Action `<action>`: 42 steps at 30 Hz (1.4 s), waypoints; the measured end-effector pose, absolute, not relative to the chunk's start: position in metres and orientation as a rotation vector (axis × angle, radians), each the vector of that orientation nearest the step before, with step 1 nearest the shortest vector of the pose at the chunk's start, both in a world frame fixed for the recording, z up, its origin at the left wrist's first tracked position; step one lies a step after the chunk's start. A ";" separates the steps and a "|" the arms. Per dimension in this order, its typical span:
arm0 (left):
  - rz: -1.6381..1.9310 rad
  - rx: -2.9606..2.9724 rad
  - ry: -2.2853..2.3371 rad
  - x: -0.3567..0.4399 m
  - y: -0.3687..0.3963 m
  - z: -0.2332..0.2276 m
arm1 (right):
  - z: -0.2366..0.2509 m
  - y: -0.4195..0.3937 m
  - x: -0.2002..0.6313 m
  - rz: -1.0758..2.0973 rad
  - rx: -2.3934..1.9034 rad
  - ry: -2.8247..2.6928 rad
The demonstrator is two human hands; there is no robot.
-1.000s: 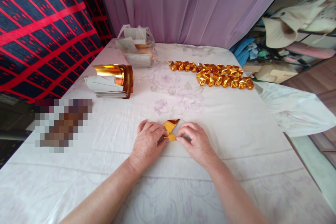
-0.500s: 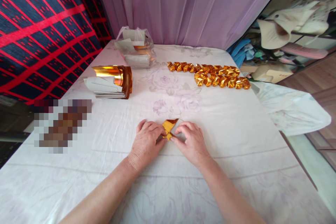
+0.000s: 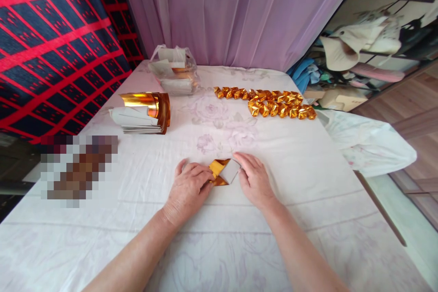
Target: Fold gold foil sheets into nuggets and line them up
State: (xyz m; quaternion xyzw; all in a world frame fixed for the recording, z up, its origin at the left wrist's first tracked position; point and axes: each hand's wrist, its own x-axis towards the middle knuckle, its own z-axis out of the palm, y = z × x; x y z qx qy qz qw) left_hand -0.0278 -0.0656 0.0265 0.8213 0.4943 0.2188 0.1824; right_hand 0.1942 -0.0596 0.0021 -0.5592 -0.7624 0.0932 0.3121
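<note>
A partly folded sheet of gold foil paper (image 3: 219,165) lies on the cloth in front of me, its pale grey back facing up on the right part. My left hand (image 3: 190,183) presses and grips its left end, fingertips covering that edge. At the other end, my right hand (image 3: 255,178) has its thumb and fingers around the pale right corner; the exact contact is partly hidden.
Beyond my hands, rows of folded gold foil pieces (image 3: 273,102) sit at the back right. A stack of gold foil sheets (image 3: 142,116) stands at the left, with a clear plastic bag (image 3: 174,70) of more sheets behind. A pixelated patch (image 3: 80,169) hides something at the left.
My right hand has moved a little right, and the paper's pale back now shows where gold folds were. My left hand stays on the left end. The view has shifted slightly.
</note>
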 end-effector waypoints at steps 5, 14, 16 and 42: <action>0.684 2.417 1.397 -0.030 -0.066 0.025 | 0.001 -0.061 0.192 0.236 -1.518 -2.080; 0.712 2.665 1.421 -0.041 -0.063 0.021 | -0.001 -0.060 0.201 0.328 -1.385 -2.027; 0.717 2.651 1.421 -0.041 -0.063 0.023 | -0.001 -0.060 0.201 0.336 -1.358 -2.024; 0.548 2.826 1.261 -0.046 -0.067 0.025 | 0.011 -0.076 0.186 0.283 -1.066 -2.330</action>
